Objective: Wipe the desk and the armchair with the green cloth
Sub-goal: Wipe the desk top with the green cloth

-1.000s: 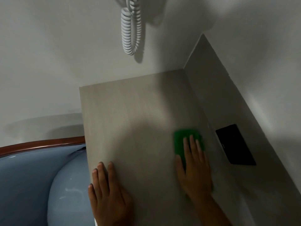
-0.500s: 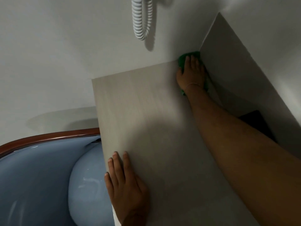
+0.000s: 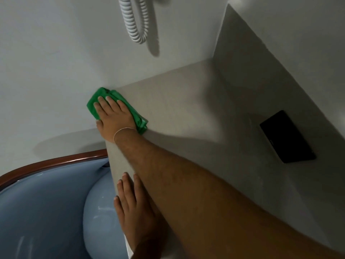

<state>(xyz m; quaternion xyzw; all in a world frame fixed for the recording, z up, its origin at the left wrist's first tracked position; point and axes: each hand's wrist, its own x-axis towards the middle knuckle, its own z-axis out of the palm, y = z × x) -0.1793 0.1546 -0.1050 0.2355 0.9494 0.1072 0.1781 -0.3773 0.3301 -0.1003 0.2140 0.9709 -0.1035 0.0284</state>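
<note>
Head view, looking down on a desk corner. Item: green cloth [image 3: 119, 107], bright green, soft, folded into a bunched, creased pad with layered edges showing at its lower right end. Location: far left corner of the desk [image 3: 186, 113], hard against the white wall [image 3: 56, 53], its upper left part overhanging the desk's left edge.

Item: right hand [image 3: 113, 116], palm down on top of the cloth, fingers extended flat and close together, pressing rather than clenching; fingertips reach almost to the cloth's far edge. A thin pale band circles the wrist. The bare forearm runs diagonally across the desk from the lower right.

Item: left hand [image 3: 132, 206], flat on the near left edge of the desk, fingers straight and relaxed, holding nothing, partly tucked under the right forearm.

Item: desk, pale beige surface with a fine grain, matching upright side panel [image 3: 261, 75] along its right side.

Item: black rectangular plate [image 3: 287, 137], set flat in the surface near the right panel, well apart from the cloth.

Item: armchair [image 3: 46, 202], pale blue glossy upholstery, reddish-brown wooden rim, just left of the desk.

Item: white coiled cord [image 3: 133, 21], hanging on the wall above the desk.

Containers: none visible.
</note>
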